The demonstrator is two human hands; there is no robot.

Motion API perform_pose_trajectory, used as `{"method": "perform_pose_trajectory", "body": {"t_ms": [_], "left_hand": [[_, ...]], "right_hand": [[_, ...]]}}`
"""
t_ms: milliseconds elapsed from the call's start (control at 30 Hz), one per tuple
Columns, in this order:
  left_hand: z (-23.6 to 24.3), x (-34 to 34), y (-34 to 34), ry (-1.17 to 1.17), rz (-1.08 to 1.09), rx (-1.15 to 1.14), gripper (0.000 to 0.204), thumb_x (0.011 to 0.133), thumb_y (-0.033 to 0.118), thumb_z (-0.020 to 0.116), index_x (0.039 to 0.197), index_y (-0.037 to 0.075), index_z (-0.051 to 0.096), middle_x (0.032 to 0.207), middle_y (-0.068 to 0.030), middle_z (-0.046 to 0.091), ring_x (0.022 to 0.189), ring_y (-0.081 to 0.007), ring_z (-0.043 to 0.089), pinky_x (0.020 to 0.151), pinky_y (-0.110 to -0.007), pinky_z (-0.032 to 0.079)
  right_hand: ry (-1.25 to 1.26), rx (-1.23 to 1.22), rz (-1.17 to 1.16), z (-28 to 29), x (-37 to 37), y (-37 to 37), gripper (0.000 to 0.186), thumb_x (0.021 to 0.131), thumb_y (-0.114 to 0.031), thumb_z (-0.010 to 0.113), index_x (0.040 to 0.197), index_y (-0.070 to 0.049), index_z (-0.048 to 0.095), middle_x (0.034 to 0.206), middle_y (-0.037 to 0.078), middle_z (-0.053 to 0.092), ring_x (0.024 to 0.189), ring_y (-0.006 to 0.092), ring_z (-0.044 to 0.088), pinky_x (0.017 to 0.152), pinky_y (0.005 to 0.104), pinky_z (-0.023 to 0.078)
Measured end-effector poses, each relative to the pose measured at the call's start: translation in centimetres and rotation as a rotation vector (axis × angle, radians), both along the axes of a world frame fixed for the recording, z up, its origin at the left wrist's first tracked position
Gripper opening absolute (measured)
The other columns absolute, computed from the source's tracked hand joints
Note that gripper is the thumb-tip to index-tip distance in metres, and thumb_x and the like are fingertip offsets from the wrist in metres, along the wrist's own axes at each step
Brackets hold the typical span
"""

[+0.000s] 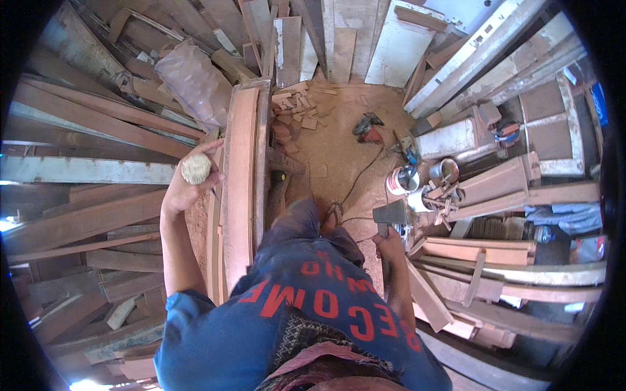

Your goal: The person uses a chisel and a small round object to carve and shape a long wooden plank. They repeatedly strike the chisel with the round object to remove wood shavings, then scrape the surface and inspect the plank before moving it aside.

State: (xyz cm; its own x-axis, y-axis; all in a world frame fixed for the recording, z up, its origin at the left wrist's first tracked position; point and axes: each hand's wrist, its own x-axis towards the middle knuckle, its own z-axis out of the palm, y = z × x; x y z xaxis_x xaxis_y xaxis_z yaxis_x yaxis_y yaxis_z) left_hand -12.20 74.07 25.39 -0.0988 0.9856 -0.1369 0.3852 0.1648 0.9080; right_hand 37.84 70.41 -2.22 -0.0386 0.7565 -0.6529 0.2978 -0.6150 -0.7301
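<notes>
My left hand (186, 186) grips a tool with a pale, frayed round top (195, 168) and a thin dark lower part, probably a chisel, beside the left edge of a long pinkish board (240, 169). The board lies lengthwise on a narrow wooden bench (264, 98) left of my legs. Low at my right side, my right hand (390, 242) is closed on a hatchet-like tool with a broad dark-grey head (389, 212), near the buckets.
Timber stacks (85, 182) crowd both sides, with leaning boards (345, 52) ahead. The sawdusty floor (326, 117) holds offcuts (297, 107), a corded power tool (370, 130) and its cord. Buckets (402, 181) of tools and scraps stand right, beside more planks (489, 189).
</notes>
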Motion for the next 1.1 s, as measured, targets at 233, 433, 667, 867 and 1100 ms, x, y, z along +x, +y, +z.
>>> {"method": "perform_pose_trajectory", "body": {"t_ms": [233,433,667,867,1100], "left_hand": [[4.4,2.0,10.2,0.034,-0.084,0.077,0.061,0.087,0.007,0.082,0.144,0.006,0.06,0.083,0.0051,0.06,0.078,-0.0063,0.055,0.071,-0.024,0.045],[6.5,1.2,17.2,0.069,-0.22,0.087,0.057,0.087,0.009,0.082,0.14,0.01,0.063,0.084,0.0058,0.06,0.078,-0.0066,0.054,0.071,-0.025,0.044],[0.7,-5.4,25.8,0.035,-0.321,0.061,0.043,0.085,0.01,0.085,0.125,0.007,0.069,0.088,0.0053,0.063,0.083,-0.0075,0.058,0.077,-0.026,0.048],[-11.5,-11.8,35.5,-0.041,-0.519,-0.008,0.029,0.085,0.016,0.088,0.104,0.007,0.068,0.094,0.0036,0.067,0.09,-0.0088,0.062,0.082,-0.028,0.053],[-21.2,-17.5,42.5,-0.11,-0.536,-0.02,0.035,0.082,0.023,0.092,0.103,0.007,0.069,0.101,0.0015,0.072,0.094,-0.0094,0.065,0.088,-0.029,0.054]], "right_hand": [[0.117,0.079,-0.112,1.8,-0.6,7.2,0.023,0.089,-0.009,0.074,0.099,-0.005,0.053,0.062,0.005,0.055,0.044,0.0167,0.055,0.04,0.0329,0.046],[0.134,0.075,-0.27,0.8,-3.4,7.2,0.019,0.087,-0.007,0.071,0.096,-0.007,0.054,0.064,0.002,0.054,0.048,0.0141,0.055,0.04,0.031,0.046],[0.232,0.007,-0.407,1.8,-14.0,6.5,0.02,0.09,-0.008,0.072,0.097,-0.009,0.054,0.063,0.002,0.053,0.047,0.0139,0.054,0.04,0.0315,0.044],[0.199,-0.138,-0.479,3.4,-25.0,4.9,0.014,0.091,-0.004,0.069,0.097,-0.007,0.056,0.063,0.002,0.053,0.045,0.0132,0.051,0.04,0.0302,0.042],[0.049,-0.018,-0.396,6.0,-31.6,5.9,0.016,0.09,-0.003,0.073,0.095,-0.005,0.058,0.066,0.002,0.058,0.048,0.0124,0.053,0.043,0.0292,0.042]]}}
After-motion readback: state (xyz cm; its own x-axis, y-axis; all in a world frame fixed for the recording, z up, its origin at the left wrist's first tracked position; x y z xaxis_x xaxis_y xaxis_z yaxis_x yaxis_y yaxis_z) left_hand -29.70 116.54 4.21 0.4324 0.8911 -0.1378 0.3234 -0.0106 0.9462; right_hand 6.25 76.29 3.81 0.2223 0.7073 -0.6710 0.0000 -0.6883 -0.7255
